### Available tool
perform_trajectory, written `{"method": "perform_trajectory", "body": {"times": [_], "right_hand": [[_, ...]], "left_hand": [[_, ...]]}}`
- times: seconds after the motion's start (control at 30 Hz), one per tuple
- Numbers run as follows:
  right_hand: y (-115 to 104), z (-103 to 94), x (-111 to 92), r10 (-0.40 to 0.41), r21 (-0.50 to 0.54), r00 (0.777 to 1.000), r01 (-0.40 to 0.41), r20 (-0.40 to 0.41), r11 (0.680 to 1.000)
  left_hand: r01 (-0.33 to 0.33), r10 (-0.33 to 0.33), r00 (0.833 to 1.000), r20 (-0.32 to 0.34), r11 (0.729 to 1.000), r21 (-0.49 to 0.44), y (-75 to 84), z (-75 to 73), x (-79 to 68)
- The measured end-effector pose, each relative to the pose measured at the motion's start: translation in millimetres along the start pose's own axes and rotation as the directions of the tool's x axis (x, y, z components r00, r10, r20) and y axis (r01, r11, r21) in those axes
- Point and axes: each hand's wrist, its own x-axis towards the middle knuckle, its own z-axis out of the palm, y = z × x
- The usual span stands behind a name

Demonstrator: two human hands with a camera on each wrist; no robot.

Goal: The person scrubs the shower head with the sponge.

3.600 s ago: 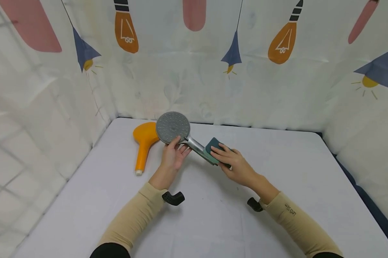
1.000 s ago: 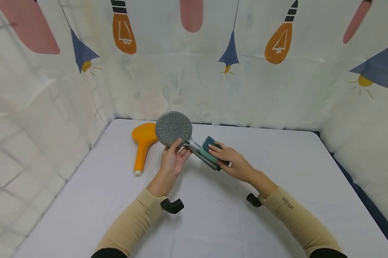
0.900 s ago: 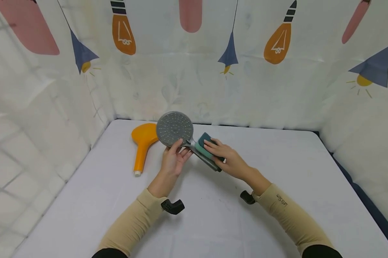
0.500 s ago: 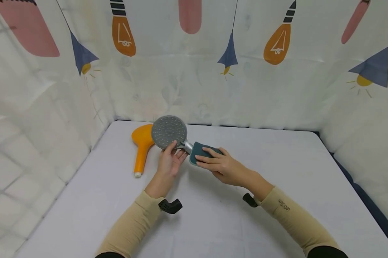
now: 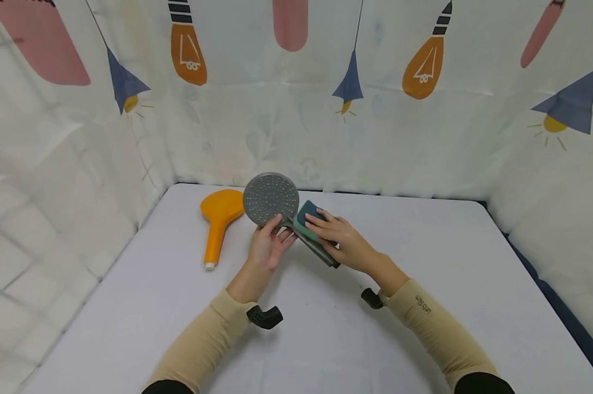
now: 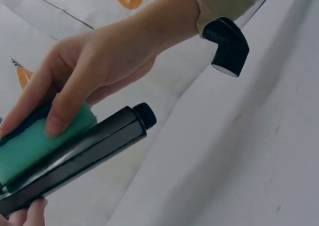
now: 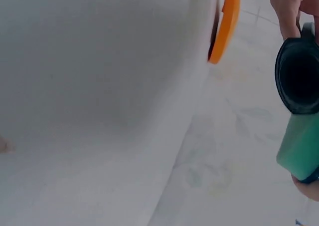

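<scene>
A grey shower head (image 5: 271, 198) is held up over the table, its nozzle face toward me and its handle (image 6: 99, 153) slanting down to the right. My left hand (image 5: 267, 250) grips it at the neck, thumb on the rim of the face and fingers behind. My right hand (image 5: 348, 243) holds a green sponge (image 5: 306, 221) with a darker scouring side, its soft side against the upper side of the handle. In the left wrist view the sponge lies along the handle near its black threaded end (image 6: 144, 116). In the right wrist view that end faces the camera, with the sponge touching it.
An orange shower head (image 5: 220, 216) with a white end lies on the white table (image 5: 296, 339), left of my left hand. White cloth walls (image 5: 286, 131) printed with lamps and bulbs stand behind the table and at both sides.
The sponge has moved back and forth along the handle, tilting flat over it half a second ago and upright again now. The shower head dipped left, then came back up and right.
</scene>
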Motion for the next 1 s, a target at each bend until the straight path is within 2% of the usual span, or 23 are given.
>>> {"method": "perform_trajectory", "body": {"times": [0.1, 0.23, 0.37, 0.5, 0.63, 0.8, 1.0], "right_hand": [[-4, 3.1, 3, -0.018, -0.06, 1.0, 0.018, 0.004, 0.998], [-10, 4.0, -2, -0.083, -0.144, 0.994, 0.092, 0.065, 0.985], [-11, 0.7, -11, -0.124, -0.152, 0.986, 0.14, 0.108, 0.978], [-8, -3.6, -22, -0.112, -0.124, 0.988, 0.125, 0.11, 0.984], [-2, -5.0, -34, -0.085, -0.066, 0.993, 0.091, 0.087, 0.994], [5, -4.1, -46, -0.067, 0.016, 0.998, 0.067, 0.0, 0.998], [10, -2.9, -53, -0.087, 0.02, 0.995, 0.088, -0.046, 0.996]], "left_hand": [[-0.009, 0.008, 1.0, 0.013, 1.0, 0.011, -2.5, 2.0, 1.6], [-0.029, 0.029, 1.0, -0.008, 1.0, 0.007, -0.1, 1.0, 4.4], [-0.032, 0.032, 0.999, -0.024, 0.999, -0.012, 4.9, -2.2, 6.9], [-0.039, 0.037, 0.999, -0.032, 0.997, -0.063, 9.8, -4.0, 9.8], [-0.039, 0.035, 0.998, -0.045, 0.994, -0.097, 13.4, -5.1, 10.7], [-0.062, 0.058, 0.998, -0.039, 0.993, -0.102, 15.2, -7.0, 11.5], [-0.067, 0.061, 0.997, -0.055, 0.99, -0.121, 13.5, -5.1, 13.6]]}}
